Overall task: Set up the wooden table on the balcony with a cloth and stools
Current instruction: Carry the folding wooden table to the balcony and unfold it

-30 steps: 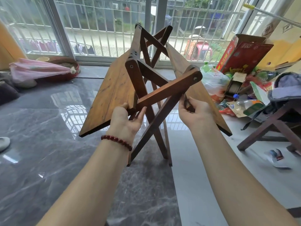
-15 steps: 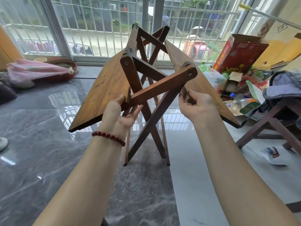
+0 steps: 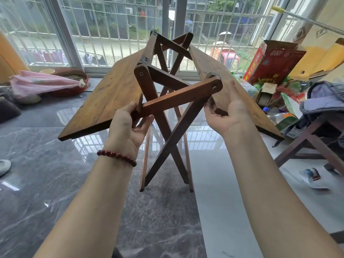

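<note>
One folding wooden table (image 3: 111, 95), one left hand (image 3: 126, 127) and one right hand (image 3: 227, 116), one bead bracelet (image 3: 116, 157), one red carton (image 3: 273, 66), perhaps one stool (image 3: 316, 142).

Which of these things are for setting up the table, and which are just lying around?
For the job: folding wooden table, gripped by left hand and right hand; wooden stool.
Lying about: red box, pink bag, clothes, white slipper.

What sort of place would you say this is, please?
Probably an enclosed balcony or sunroom in a home: barred windows look out on a street, the floor is polished marble tile, and a red box and household clutter lie beside the folding table.
</note>
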Available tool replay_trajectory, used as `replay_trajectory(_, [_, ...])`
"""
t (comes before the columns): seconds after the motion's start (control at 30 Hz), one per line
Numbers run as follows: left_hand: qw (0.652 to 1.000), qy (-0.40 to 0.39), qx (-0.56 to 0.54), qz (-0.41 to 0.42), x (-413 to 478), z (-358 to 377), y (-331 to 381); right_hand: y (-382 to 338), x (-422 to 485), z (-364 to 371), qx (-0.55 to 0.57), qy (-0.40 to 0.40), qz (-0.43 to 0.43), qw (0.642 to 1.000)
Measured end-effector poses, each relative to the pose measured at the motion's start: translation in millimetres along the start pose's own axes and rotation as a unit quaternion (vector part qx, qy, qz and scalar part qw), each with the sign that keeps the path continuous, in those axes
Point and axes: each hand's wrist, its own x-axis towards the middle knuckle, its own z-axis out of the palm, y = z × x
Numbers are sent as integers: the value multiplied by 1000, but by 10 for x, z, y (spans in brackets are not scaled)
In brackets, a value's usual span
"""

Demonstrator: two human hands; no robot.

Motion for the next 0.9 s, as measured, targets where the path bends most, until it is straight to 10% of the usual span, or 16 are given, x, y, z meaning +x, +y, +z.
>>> replay_trajectory(0.9, [1000,12,11,-23,-70,-25,94,-141,-46,168,-208,59,-36,976])
